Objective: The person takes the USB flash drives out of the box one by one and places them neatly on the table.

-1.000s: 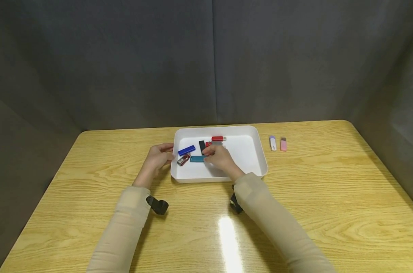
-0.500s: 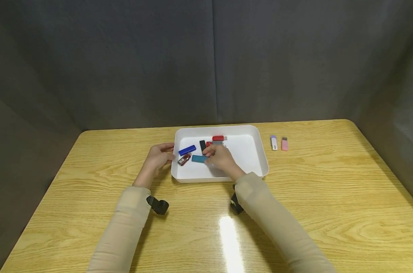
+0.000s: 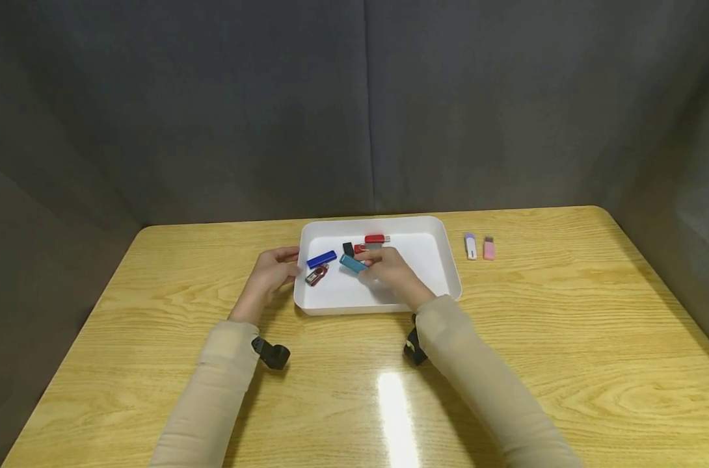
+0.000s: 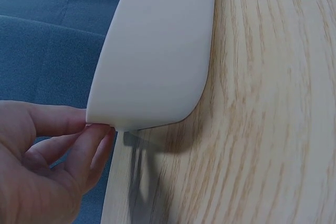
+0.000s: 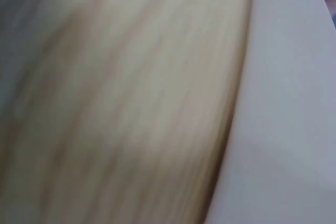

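In the head view my right hand (image 3: 386,270) pinches a teal USB stick (image 3: 352,263) by one end, over the white tray (image 3: 407,307). The stick tilts, its left end pointing up and away. My left hand (image 4: 47,156) holds the rim at the tray's left side between thumb and fingers. Also in the tray are a blue USB stick (image 3: 322,259), a dark red swivel USB stick (image 3: 317,275), a black one (image 3: 348,249), a red one (image 3: 377,238) and a red and grey one (image 3: 369,247). The right wrist view shows mostly blurred tabletop and the tray's wall.
A white and purple USB stick (image 3: 470,247) and a pink one (image 3: 489,249) lie side by side on the wooden table (image 3: 565,312), right of the tray. A dark fabric partition (image 3: 261,130) stands along the back and both sides.
My right hand has lifted the teal USB stick, turned it and moved it slightly right and away. The left hand stays at the tray's rim.
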Tool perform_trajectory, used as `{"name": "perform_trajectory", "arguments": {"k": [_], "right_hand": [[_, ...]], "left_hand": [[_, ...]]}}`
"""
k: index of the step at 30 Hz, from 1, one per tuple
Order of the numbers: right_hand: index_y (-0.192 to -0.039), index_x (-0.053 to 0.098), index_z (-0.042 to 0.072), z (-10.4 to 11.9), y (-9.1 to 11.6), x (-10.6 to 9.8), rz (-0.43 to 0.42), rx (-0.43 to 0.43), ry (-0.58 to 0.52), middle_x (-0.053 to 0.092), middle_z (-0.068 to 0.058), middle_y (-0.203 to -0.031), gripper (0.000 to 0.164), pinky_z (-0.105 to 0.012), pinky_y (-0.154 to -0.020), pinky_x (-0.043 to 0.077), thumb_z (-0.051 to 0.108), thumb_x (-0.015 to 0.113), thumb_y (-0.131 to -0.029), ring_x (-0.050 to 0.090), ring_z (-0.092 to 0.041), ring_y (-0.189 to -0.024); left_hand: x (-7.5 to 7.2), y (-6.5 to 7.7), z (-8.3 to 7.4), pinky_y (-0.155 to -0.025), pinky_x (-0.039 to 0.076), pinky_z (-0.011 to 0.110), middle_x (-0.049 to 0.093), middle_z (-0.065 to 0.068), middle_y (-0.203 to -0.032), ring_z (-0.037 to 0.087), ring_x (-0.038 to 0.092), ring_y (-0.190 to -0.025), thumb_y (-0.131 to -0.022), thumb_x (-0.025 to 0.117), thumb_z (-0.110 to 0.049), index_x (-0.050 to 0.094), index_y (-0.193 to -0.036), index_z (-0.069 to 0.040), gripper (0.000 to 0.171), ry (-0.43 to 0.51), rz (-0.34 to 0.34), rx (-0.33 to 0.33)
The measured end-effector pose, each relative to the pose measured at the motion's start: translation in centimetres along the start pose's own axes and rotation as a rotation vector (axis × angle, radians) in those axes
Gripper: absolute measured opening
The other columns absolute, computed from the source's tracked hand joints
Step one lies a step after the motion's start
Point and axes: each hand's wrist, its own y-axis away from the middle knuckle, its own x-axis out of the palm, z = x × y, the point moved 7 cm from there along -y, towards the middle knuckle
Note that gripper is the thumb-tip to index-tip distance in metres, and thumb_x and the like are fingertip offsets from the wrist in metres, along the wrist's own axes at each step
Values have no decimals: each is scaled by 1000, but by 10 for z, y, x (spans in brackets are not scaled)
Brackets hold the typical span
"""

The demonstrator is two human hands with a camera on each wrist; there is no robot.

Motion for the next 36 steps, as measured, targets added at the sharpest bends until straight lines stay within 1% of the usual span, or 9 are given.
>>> {"name": "perform_trajectory", "arguments": {"k": [3, 7, 9, 11, 15, 22, 28, 33, 36], "right_hand": [[-129, 60, 5, -3, 1, -8, 11, 41, -67, 58, -15, -127, 43, -19, -78, 38, 1, 61, -86, 47, -17, -102], [-134, 53, 2, -4, 0, -18, 25, 68, -206, 54, -17, -135, 45, -16, -79, 41, 3, 58, -90, 49, -14, -101], [-136, 49, -1, -3, 0, -23, 38, 71, -300, 54, -16, -131, 46, -13, -78, 44, 2, 56, -91, 51, -10, -97], [-138, 46, -2, -3, 1, -28, 43, 73, -382, 56, -10, -122, 47, -11, -76, 48, 0, 55, -92, 53, -6, -91], [-141, 41, -1, 1, 4, -41, 46, 73, -487, 54, 0, -104, 51, -10, -73, 52, -3, 53, -91, 56, -2, -81], [-150, 27, 5, 4, 8, -68, 54, 87, -515, 50, -2, -100, 63, -12, -72, 53, -2, 51, -92, 59, -4, -76], [-150, 24, 4, 0, 12, -98, 34, 82, -538, 48, 0, -105, 60, -12, -73, 53, 9, 49, -96, 60, -3, -78], [-151, 24, 5, -9, 16, -121, -11, 93, -499, 47, 5, -108, 59, -10, -78, 50, 17, 47, -98, 53, -6, -93], [-151, 26, 6, -16, 17, -134, -43, 108, -465, 46, 7, -107, 59, -9, -78, 49, 20, 49, -98, 49, -7, -97]], "left_hand": [[0, 1, 0, -104, 46, 38, 48, 22, -142, 27, 51, -121, -88, 49, 7, 41, -142, 2, 54, -4, 0, 4], [0, 1, 0, -103, 47, 38, 48, 22, -141, 27, 52, -121, -88, 49, 7, 42, -141, 3, 54, -11, -1, 13], [0, 2, 0, -103, 47, 38, 49, 22, -141, 27, 52, -120, -88, 49, 7, 42, -141, 3, 54, -15, -2, 13], [0, 2, -1, -103, 47, 38, 49, 22, -141, 27, 52, -120, -87, 49, 8, 42, -141, 3, 54, -13, -3, 13], [0, 1, -1, -103, 46, 38, 49, 22, -141, 27, 51, -119, -87, 49, 8, 42, -141, 3, 54, -8, -2, 17], [1, -1, -1, -103, 46, 38, 49, 20, -142, 26, 52, -120, -88, 50, 8, 43, -141, 1, 54, -1, -10, -1], [1, -2, -2, -104, 46, 39, 49, 20, -142, 27, 51, -122, -88, 50, 8, 43, -141, 1, 54, 1, -17, 1], [2, -2, -3, -105, 46, 39, 48, 21, -141, 27, 51, -121, -88, 49, 8, 42, -141, 2, 54, 13, -14, 6], [2, -2, -2, -104, 46, 38, 49, 21, -141, 26, 51, -120, -88, 50, 8, 43, -141, 2, 54, 15, -14, 3]]}}
